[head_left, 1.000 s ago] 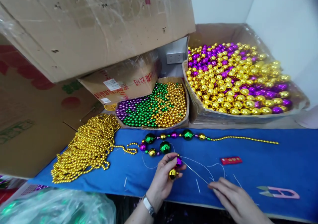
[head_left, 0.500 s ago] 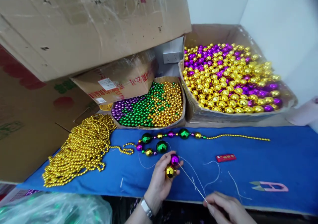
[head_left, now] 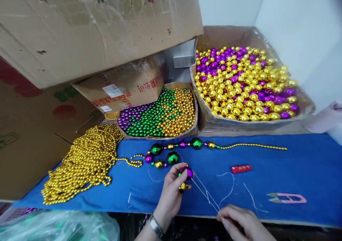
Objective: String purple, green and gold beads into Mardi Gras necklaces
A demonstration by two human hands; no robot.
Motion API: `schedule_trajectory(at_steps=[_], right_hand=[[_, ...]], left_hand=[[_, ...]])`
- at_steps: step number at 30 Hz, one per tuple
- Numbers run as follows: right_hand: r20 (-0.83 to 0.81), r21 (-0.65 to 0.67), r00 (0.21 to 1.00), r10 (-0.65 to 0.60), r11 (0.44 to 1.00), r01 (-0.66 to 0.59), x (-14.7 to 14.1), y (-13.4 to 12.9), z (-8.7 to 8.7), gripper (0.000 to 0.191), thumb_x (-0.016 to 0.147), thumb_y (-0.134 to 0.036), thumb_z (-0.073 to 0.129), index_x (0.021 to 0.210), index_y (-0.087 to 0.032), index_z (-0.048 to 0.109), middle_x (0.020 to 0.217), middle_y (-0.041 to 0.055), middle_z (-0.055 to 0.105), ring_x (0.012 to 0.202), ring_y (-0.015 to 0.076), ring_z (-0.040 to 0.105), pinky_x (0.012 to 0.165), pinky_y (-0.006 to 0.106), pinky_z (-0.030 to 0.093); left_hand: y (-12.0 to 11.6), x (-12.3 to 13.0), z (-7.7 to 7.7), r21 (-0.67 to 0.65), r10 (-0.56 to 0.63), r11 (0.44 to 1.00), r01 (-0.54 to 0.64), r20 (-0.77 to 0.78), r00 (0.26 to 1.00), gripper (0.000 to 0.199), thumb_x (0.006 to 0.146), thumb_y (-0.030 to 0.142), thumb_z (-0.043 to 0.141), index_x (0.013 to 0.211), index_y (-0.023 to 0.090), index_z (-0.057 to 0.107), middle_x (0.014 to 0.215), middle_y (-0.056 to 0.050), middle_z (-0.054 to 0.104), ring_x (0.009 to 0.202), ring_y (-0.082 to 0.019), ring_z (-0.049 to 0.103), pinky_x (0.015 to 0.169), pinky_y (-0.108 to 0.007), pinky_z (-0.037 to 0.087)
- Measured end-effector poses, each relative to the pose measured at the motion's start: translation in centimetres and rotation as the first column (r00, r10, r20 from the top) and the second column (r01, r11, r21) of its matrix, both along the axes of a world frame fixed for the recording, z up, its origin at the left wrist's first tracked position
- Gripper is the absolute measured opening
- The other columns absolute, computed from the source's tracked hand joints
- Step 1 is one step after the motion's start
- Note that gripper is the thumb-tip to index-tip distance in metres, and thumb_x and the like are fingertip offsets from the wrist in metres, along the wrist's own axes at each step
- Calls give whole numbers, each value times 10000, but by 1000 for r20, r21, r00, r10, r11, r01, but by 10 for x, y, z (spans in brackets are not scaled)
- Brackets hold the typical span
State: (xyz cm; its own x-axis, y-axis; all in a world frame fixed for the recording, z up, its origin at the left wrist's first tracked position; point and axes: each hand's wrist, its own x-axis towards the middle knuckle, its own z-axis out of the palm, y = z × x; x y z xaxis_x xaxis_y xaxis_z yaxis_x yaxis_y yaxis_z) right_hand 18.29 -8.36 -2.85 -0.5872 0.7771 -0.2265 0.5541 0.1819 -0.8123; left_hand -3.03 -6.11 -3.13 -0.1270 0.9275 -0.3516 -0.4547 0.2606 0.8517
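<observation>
My left hand (head_left: 171, 187) is closed around several shiny beads. A large purple bead (head_left: 189, 173) sits under the thumb, with a gold bead (head_left: 182, 188) below it and a bit of green at the fingers. From the purple bead a long, straight, thin needle (head_left: 204, 195) slants down to my right hand (head_left: 240, 222), whose thumb and forefinger pinch its end. White thread (head_left: 232, 187) loops beside it on the cloth. Behind my left hand lies a partly strung bead necklace (head_left: 197, 143) with green, gold and purple beads, ending in a gold bead chain (head_left: 253, 145).
A heap of gold bead strands (head_left: 82, 166) covers the left of the blue cloth (head_left: 197, 212). Cartons of small beads (head_left: 160, 116) and large beads (head_left: 240, 87) stand behind. Pink thread snips (head_left: 290, 198) and a red packet (head_left: 241, 168) lie at the right.
My left thumb has moved over onto the purple bead, and a green bit now shows beside it. My right hand keeps its pinch. The whole view has shifted slightly.
</observation>
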Motion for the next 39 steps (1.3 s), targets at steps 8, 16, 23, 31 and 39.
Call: schedule_trajectory(at_steps=[8,16,23,31,39], right_hand=[[20,186,999,44,981,-47,-7,6,-5,260,932,-261,339,874,-223,589,762,20,635,685,152,602,635,245,443],[-31,418,999,-33,907,43,-6,7,-29,253,944,-241,356,1025,-227,595,833,52,636,743,170,632,692,267,491],[-64,466,997,-50,882,74,4,13,-36,213,933,-237,396,1024,-237,588,866,50,648,778,174,642,697,255,501],[58,396,998,12,918,-34,8,7,-27,251,938,-209,361,948,-223,611,811,50,630,710,160,628,663,246,480],[112,398,993,32,914,-74,7,9,-32,263,941,-199,336,942,-218,598,806,52,612,711,164,616,641,253,464]], left_hand=[[-4,8,2,84,14,996,-1,-150,989,387,719,257,716,1076,198,576,1031,-73,602,762,-129,548,613,-209,472],[-3,14,-6,47,7,999,-5,-34,999,351,678,235,751,996,158,624,941,-66,622,721,-118,559,597,-203,467],[7,-2,-10,-154,120,985,-72,333,935,209,805,176,577,983,92,649,1181,-176,594,1049,-267,585,629,-236,512],[4,-12,-5,-70,-33,995,67,404,914,305,842,173,486,1105,85,612,1308,-177,518,1225,-303,458,505,-194,500],[3,-12,-2,-41,-82,994,105,375,924,305,843,176,483,1098,79,620,1284,-180,541,1217,-313,463,506,-191,495]])
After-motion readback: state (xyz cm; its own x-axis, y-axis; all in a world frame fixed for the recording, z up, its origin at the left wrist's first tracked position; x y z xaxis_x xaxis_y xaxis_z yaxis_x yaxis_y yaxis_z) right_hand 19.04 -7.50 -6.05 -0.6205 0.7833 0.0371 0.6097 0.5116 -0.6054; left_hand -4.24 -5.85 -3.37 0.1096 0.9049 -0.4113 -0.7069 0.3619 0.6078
